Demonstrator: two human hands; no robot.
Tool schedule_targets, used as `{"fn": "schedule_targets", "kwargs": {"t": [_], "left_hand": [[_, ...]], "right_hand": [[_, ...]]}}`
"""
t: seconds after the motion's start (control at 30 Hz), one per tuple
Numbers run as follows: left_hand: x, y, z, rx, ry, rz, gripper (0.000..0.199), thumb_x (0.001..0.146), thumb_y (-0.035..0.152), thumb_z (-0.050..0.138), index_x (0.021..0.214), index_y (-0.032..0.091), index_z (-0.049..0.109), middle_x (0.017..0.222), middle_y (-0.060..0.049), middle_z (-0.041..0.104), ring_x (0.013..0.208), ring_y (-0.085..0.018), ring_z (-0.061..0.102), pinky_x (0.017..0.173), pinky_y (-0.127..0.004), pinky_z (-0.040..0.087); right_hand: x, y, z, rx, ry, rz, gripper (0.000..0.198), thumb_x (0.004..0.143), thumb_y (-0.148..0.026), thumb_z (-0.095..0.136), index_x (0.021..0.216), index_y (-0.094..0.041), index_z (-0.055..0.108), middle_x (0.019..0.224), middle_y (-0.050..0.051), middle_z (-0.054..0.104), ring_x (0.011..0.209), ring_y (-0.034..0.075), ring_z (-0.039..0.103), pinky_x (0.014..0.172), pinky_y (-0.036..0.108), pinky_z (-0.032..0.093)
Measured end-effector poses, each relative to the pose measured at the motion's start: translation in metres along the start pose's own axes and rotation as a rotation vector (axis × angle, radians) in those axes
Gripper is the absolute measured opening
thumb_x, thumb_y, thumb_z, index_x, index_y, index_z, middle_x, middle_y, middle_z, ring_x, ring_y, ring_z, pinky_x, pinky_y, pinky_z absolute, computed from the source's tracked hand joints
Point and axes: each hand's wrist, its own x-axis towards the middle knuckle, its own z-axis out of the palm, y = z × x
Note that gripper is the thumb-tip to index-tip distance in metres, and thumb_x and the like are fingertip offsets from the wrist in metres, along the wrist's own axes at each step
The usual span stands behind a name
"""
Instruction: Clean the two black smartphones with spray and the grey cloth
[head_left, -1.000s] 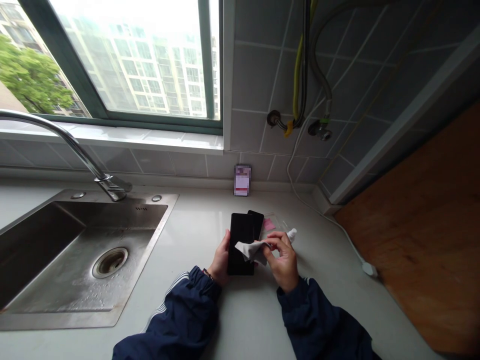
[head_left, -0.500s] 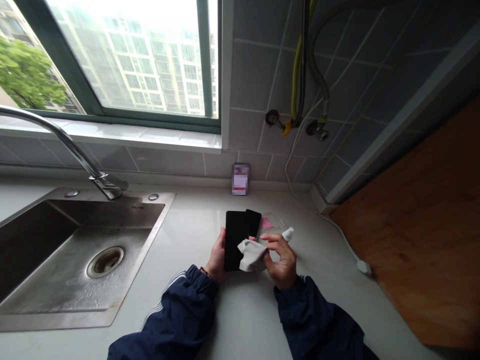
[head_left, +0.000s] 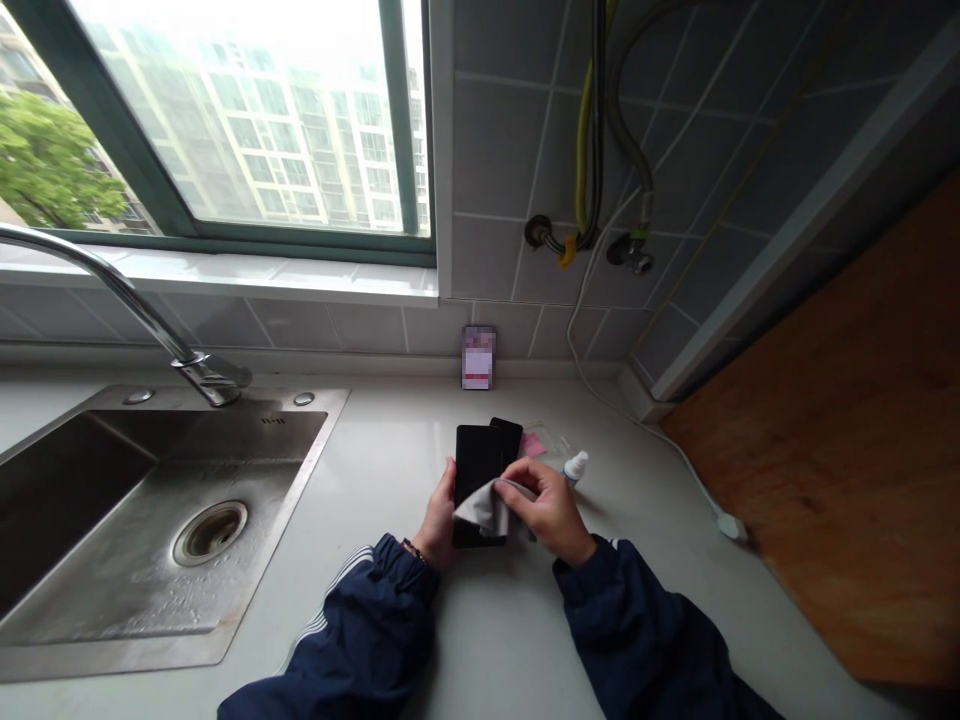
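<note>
My left hand grips the left edge of a flat black tablet-like slab, its thumb along the side. Pinched in my right hand is a light grey cleaning cloth, which drapes over the lower part of the slab's face. A second, smaller black slab lies just behind, partly covered by the first. Beyond my right hand stands a small bottle with a white cap. Near it a pink piece lies by some clear plastic.
A phone with a lit, blurred screen leans against the tiled wall. To the left is a steel sink with a curved faucet. A white cable runs along the right of the counter, beside a wooden panel.
My right hand has moved left over the slab, and the cloth has shifted left and folded differently. More of the small bottle shows. The view has shifted slightly.
</note>
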Motion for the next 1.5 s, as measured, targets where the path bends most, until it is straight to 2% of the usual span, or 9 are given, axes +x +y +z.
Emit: {"fn": "schedule_targets", "kwargs": {"t": [0.13,0.23,0.3,0.57,0.9,1.07,1.2,1.3,1.5], "left_hand": [[0.0,-0.001,-0.001,0.005,0.011,-0.064,0.068,0.098,0.064,0.043,0.133,0.01,0.064,0.099,-0.017,0.078,0.093,-0.034,0.075,0.091,-0.048,0.056],[-0.001,-0.001,-0.002,-0.015,-0.01,-0.028,0.068,0.098,0.063,0.045,0.134,0.008,0.063,0.105,-0.018,0.077,0.103,-0.035,0.072,0.096,-0.047,0.054],[-0.001,0.0,-0.001,-0.033,-0.017,0.018,0.069,0.098,0.061,0.044,0.133,0.005,0.063,0.109,-0.019,0.076,0.109,-0.035,0.07,0.102,-0.045,0.051],[0.001,-0.001,0.002,-0.032,0.028,0.137,0.066,0.101,0.058,0.041,0.142,0.009,0.058,0.13,-0.016,0.07,0.128,-0.031,0.061,0.115,-0.04,0.041],[-0.004,-0.012,0.009,0.213,-0.004,0.223,0.043,0.1,0.042,0.051,0.127,0.016,0.072,0.14,-0.008,0.064,0.149,-0.025,0.036,0.126,-0.035,0.022],[-0.003,-0.009,0.004,0.175,0.105,0.241,0.033,0.099,0.027,0.049,0.116,0.018,0.076,0.139,-0.007,0.065,0.149,-0.025,0.036,0.125,-0.036,0.02],[0.0,-0.005,-0.006,0.121,0.138,0.281,0.032,0.094,0.014,0.048,0.097,0.018,0.079,0.117,-0.008,0.076,0.148,-0.027,0.038,0.122,-0.038,0.027],[-0.002,0.004,-0.006,0.017,0.121,0.208,0.032,0.097,0.029,0.049,0.099,0.017,0.079,0.108,-0.011,0.078,0.142,-0.032,0.047,0.118,-0.041,0.035],[-0.008,0.028,-0.001,-0.123,-0.018,0.072,0.072,0.101,0.059,0.031,0.135,0.004,0.061,0.114,-0.02,0.074,0.117,-0.034,0.067,0.11,-0.046,0.044]], "right_hand": [[0.016,-0.009,0.001,-0.447,0.188,-0.274,0.029,0.087,-0.033,0.074,0.114,-0.022,0.069,0.115,0.01,0.068,0.108,0.029,0.064,0.097,0.048,0.053],[0.004,-0.003,0.008,-0.541,0.351,-0.454,0.035,0.092,-0.023,0.065,0.127,-0.025,0.064,0.128,0.011,0.063,0.125,0.032,0.057,0.108,0.055,0.046],[-0.008,0.003,0.016,-0.542,0.272,-0.513,0.036,0.094,-0.018,0.059,0.129,-0.027,0.063,0.126,0.009,0.064,0.127,0.03,0.056,0.108,0.053,0.048],[-0.022,0.018,0.038,-0.779,-0.099,-0.417,0.07,0.103,-0.037,0.048,0.163,-0.017,0.017,0.166,0.016,0.028,0.154,0.036,0.022,0.12,0.065,0.027],[-0.011,0.017,0.02,-0.785,0.057,-0.404,0.077,0.106,-0.047,0.039,0.164,-0.019,-0.002,0.17,0.015,0.01,0.156,0.037,0.008,0.122,0.066,0.018],[-0.016,0.014,0.027,-0.792,-0.082,-0.487,0.081,0.104,-0.046,0.045,0.164,-0.014,0.002,0.168,0.017,0.017,0.156,0.038,0.012,0.12,0.067,0.023],[-0.021,0.01,0.033,-0.813,-0.242,-0.521,0.079,0.101,-0.043,0.054,0.163,-0.014,0.015,0.166,0.015,0.024,0.155,0.034,0.019,0.123,0.063,0.022],[-0.023,0.005,0.036,-0.797,-0.306,-0.544,0.073,0.098,-0.037,0.06,0.16,-0.014,0.029,0.163,0.014,0.032,0.154,0.032,0.024,0.124,0.062,0.018],[-0.027,0.001,0.039,-0.646,-0.34,-0.639,0.048,0.1,-0.034,0.056,0.144,-0.015,0.054,0.15,0.012,0.054,0.144,0.028,0.045,0.125,0.056,0.024]]}}
